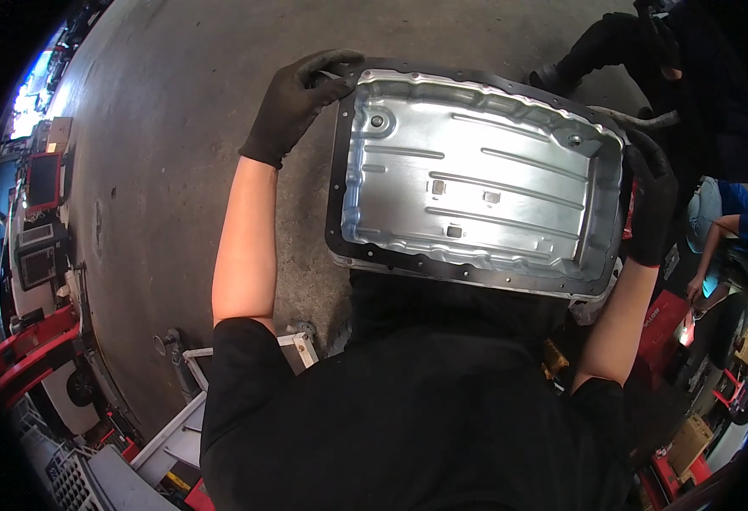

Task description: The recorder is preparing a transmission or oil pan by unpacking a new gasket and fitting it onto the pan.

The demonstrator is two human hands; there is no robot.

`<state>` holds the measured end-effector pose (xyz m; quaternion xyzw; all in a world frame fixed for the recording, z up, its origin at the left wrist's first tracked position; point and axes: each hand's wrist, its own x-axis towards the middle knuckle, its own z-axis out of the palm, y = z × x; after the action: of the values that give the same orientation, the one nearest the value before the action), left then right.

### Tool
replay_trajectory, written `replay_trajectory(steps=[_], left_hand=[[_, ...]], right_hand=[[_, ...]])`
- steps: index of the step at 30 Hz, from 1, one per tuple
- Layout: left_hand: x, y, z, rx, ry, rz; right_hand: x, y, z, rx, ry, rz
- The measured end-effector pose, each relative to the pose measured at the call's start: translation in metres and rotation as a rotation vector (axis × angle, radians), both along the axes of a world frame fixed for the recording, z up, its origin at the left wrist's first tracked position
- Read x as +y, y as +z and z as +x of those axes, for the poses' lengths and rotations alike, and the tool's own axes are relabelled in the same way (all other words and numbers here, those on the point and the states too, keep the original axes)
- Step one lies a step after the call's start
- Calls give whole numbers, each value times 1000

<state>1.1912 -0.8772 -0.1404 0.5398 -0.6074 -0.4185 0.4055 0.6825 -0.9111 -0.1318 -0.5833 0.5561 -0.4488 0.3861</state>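
Observation:
A shiny metal oil pan (510, 162) lies open side up across my lap, with ribs pressed into its floor. Three small square magnets, one of them a dark magnet (455, 231), sit on that floor. Around the rim runs a flat black gasket (337, 183) with bolt holes; along the near and left edges it is slightly out of line with the flange. My left hand (301, 98), in a black glove, pinches the far left corner of the gasket and rim. At the right end, my gloved right hand (653, 192) grips the pan's edge, its fingertips partly hidden.
Concrete floor (169, 170) stretches ahead and left. Close by at the far right is a person in dark clothes (612, 51); another person in blue (723, 221) is further right. A metal frame (182, 426) stands near my left side, a red box (663, 332) at my right.

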Motion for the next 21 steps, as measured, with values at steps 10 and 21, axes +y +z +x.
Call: replay_trajectory(steps=[10, 21], left_hand=[[-5, -10, 7, -17, -16, -17], [-3, -2, 4, -73, 19, -71]], right_hand=[[-2, -2, 2, 10, 4, -44], [-10, -10, -5, 197, 16, -157]])
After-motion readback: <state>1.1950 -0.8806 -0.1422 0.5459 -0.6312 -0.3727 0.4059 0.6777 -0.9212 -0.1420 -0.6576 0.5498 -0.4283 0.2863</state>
